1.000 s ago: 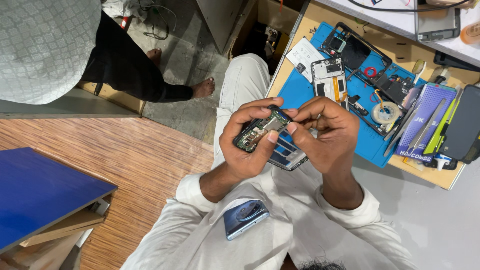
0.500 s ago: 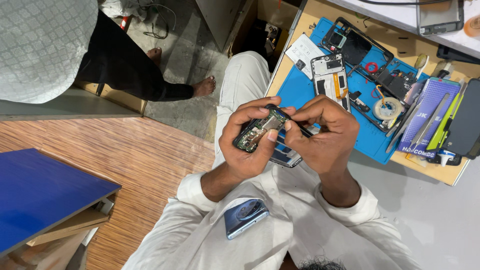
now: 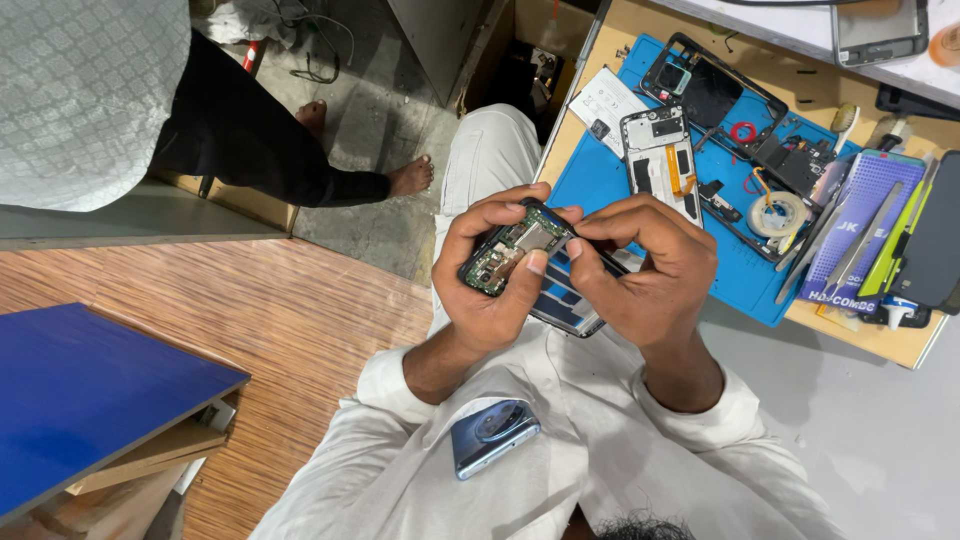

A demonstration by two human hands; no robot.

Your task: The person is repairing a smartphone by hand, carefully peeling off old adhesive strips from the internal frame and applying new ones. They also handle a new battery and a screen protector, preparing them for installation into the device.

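Note:
My left hand (image 3: 488, 290) grips a small green and black phone circuit board (image 3: 512, 255), thumb pressed on its face. My right hand (image 3: 645, 275) pinches the board's upper right end with its fingertips. Under both hands, on my lap, lies a phone (image 3: 568, 300) with a dark blue face. A blue-grey phone (image 3: 492, 437) with a round camera sticks out of my shirt pocket.
A blue work mat (image 3: 600, 175) on a wooden bench (image 3: 860, 335) carries an opened phone body (image 3: 662, 165), a black phone frame (image 3: 705, 85), a tape roll (image 3: 778, 213) and tools. A barefoot person (image 3: 250, 140) sits at upper left. A blue board (image 3: 90, 390) lies at lower left.
Both hands have stayed on the circuit board; my right fingertips shifted slightly along its upper end. The view has drifted a little.

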